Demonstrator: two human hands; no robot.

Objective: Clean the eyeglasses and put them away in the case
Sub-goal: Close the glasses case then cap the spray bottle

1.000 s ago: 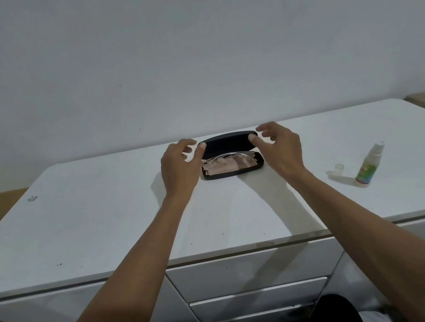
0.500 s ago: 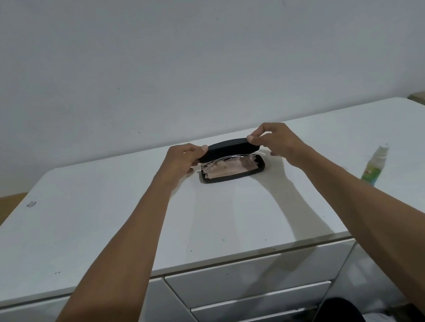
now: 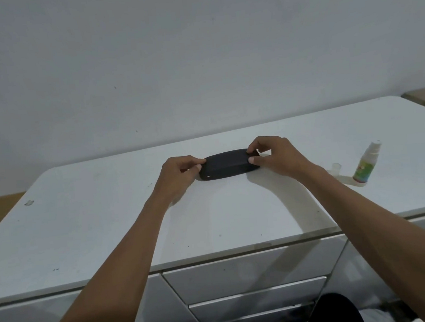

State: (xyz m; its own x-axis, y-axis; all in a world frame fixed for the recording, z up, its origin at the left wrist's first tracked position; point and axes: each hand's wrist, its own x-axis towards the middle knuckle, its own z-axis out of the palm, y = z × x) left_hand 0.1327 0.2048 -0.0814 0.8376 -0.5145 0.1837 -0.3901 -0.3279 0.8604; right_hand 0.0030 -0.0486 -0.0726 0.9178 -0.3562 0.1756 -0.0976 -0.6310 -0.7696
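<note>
Left hand [image 3: 181, 172] and right hand [image 3: 274, 159] each pinch an end of the black oblong hard-shell eyeglass case [image 3: 227, 163] lying between them, apparently to press its lid shut; glasses hidden.

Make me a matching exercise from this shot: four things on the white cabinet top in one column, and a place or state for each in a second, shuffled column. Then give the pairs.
Things:
1. eyeglass case
2. spray bottle
3. small clear cap
4. left hand

Places or states:
A. stands upright near the right end of the top
B. black, lid down, held at both ends
C. grips the left end of the case
D. lies just left of the bottle, off it

Pairs: 1-B, 2-A, 3-D, 4-C

The right hand grips the case's other end.
</note>
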